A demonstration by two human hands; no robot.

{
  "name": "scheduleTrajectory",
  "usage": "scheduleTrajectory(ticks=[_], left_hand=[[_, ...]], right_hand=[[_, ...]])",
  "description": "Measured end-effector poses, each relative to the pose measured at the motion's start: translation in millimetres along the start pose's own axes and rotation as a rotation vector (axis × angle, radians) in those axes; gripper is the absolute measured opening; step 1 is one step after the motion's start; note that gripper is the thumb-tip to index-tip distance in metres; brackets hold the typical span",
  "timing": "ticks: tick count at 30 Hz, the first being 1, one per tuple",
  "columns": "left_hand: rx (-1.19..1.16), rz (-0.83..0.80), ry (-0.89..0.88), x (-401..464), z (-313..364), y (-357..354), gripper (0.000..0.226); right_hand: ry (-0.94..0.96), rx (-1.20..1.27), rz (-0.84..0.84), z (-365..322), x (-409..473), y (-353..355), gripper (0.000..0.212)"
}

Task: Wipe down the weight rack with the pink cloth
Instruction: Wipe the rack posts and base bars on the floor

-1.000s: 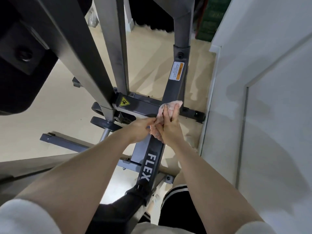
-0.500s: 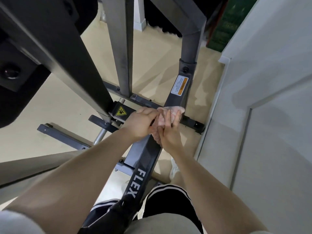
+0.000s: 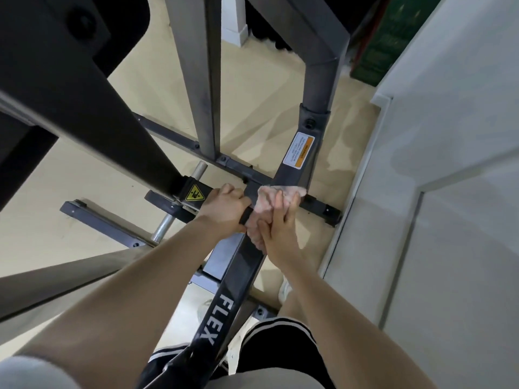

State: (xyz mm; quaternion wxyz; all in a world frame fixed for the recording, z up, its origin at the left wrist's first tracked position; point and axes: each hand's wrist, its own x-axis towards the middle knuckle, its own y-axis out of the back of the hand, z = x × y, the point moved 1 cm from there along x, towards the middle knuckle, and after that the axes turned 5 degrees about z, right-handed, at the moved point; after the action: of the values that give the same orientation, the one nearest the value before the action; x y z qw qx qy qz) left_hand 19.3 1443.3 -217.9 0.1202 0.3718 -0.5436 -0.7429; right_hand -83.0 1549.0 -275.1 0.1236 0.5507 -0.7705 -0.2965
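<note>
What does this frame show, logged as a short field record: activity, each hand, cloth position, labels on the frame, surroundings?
activity: wiping the weight rack at the junction of its bars
left hand: fingers curled round the dark bar beside the cloth
right hand: fingers spread, pressing the pink cloth onto the bar
cloth position: just below the orange warning sticker
labels: yellow hazard triangle; FLEX lettering
surroundings: beige floor; white wall on the right

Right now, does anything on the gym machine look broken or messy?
Nothing stands out. The weight rack looks whole, its warning sticker lies flat, and the right hand presses the pink cloth on the frame beside the left hand.
</note>
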Motion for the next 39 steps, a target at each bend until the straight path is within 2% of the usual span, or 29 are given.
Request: scheduleTrajectory(ticks=[5, 8, 9, 11, 13, 15, 18, 21, 24, 28, 30, 33, 36, 39], left_hand=[[0.004, -0.011, 0.029, 5.1, -0.3, -4.7, 0.05], [-0.031, 0.032, 0.085, 16.2, -1.1, -2.7, 0.045], [-0.064, 0.041, 0.102, 21.1, -0.7, 0.3, 0.048], [-0.163, 0.038, 0.115, 30.1, 4.8, 8.1, 0.055], [-0.228, 0.034, 0.116, 35.1, 12.2, 13.7, 0.057], [-0.216, -0.016, 0.102, 38.7, 17.2, 13.5, 0.055], [-0.178, -0.116, 0.118, 45.8, 18.6, 7.9, 0.071], [-0.227, -0.09, 0.128, 53.5, 17.9, 4.8, 0.082], [-0.277, -0.067, 0.077, 55.5, 20.8, 5.3, 0.08], [-0.387, -0.067, 0.058, 55.8, 18.1, 5.8, 0.07], [-0.432, -0.09, 0.07, 57.4, 14.5, 2.2, 0.078], [-0.453, -0.094, 0.094, 58.3, 11.2, -4.2, 0.086], [-0.444, -0.082, 0.124, 58.6, 9.1, -6.9, 0.082], [-0.418, -0.071, 0.123, 57.9, 5.9, -4.9, 0.076]], right_hand=[[-0.09, -0.066, -0.023, 11.8, 49.9, 20.6, 0.07], [-0.176, -0.264, -0.043, 16.9, 90.3, 34.0, 0.065], [-0.143, -0.373, -0.025, 15.9, 94.1, 36.8, 0.062], [0.047, -0.607, 0.074, 12.8, 80.7, 39.6, 0.057], [0.247, -0.705, 0.022, 10.7, 52.4, 39.1, 0.054], [0.278, -0.671, -0.082, 17.3, 52.0, 46.3, 0.054], [0.251, -0.745, -0.062, 24.3, 100.3, 64.5, 0.054], [0.245, -0.745, -0.079, 30.0, 135.5, 73.3, 0.054], [0.258, -0.796, -0.097, 31.7, 113.3, 66.6, 0.053], [0.355, -0.693, -0.131, 34.4, 82.9, 59.0, 0.056], [0.282, -0.635, -0.053, 32.8, 103.2, 56.2, 0.055], [-0.063, -0.244, 0.041, 28.3, 131.7, 53.5, 0.055], [-0.112, 0.139, 0.119, 17.0, 106.1, 42.7, 0.067], [-0.144, 0.475, 0.122, 5.0, 57.5, 21.4, 0.075]])
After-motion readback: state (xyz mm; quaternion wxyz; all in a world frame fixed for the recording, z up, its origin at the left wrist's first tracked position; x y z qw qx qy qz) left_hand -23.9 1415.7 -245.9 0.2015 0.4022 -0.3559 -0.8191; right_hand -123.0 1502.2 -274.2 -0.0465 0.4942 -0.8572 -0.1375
